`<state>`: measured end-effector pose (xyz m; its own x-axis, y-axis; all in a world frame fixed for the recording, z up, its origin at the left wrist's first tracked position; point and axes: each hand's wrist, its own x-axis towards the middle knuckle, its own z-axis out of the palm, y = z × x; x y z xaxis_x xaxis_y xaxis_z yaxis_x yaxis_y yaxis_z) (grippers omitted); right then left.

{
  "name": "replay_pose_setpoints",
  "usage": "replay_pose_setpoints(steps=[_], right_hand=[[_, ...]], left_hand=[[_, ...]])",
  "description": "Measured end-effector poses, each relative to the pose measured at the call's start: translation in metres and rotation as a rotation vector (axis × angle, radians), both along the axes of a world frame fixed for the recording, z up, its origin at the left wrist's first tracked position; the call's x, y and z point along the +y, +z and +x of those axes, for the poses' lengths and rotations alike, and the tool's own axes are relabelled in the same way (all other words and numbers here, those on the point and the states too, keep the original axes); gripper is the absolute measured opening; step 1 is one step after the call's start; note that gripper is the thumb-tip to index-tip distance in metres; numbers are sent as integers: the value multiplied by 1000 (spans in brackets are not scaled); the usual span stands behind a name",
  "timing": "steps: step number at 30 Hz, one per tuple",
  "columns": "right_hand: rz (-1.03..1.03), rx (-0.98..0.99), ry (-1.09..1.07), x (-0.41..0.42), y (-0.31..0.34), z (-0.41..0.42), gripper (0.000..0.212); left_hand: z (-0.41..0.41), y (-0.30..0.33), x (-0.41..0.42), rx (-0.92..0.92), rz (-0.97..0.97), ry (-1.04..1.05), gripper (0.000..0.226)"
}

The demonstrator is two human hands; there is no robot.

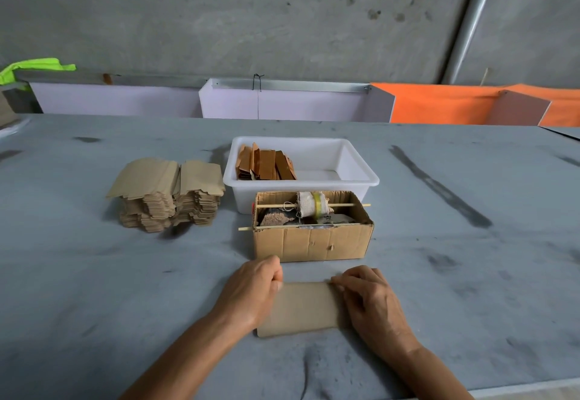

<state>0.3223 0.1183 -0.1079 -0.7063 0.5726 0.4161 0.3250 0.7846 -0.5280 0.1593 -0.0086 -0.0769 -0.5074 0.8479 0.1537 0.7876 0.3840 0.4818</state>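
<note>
Cardboard sheet (303,308) flat on table (94,289) | left hand (251,289) pinches left edge | right hand (370,299) pinches right edge

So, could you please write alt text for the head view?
A person's left hand and right hand pinch the far corners of a flat tan cardboard sheet on a grey table. Behind stand an open brown cardboard box, a white plastic tub and a stack of tan cardboard blanks.
</note>
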Motion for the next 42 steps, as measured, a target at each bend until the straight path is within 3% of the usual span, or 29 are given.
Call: replay_pose_setpoints(steps=[4,7,10,15,16,20,26,30,36,42], right_hand=[[-263,97,-73,3,6,2,35],[-601,256,-120,8,15,3,39],[-913,444,-49,9,22,5,39],[-1195,542,145,13,33,12,19],[-1244,540,223,15,36,15,24],[-1155,401,369,19,43,21,58],[-902,409,232,9,55,11,23],[-943,472,92,5,63,6,23],[-1058,435,-66,0,73,1,19],[-1061,347,-67,-3,77,1,18]], left_hand=[[-3,3,5,-182,175,-10,22],[-5,7,10,-386,286,10,23],[-4,10,13,-578,327,37,25],[-6,17,12,-904,333,113,23],[-7,19,12,-1000,346,135,22],[-8,30,12,-1241,354,163,20],[0,40,10,-1322,363,68,16],[1,46,6,-1452,465,-3,30],[4,48,1,-1186,318,-38,34],[10,51,4,-1180,416,101,13]])
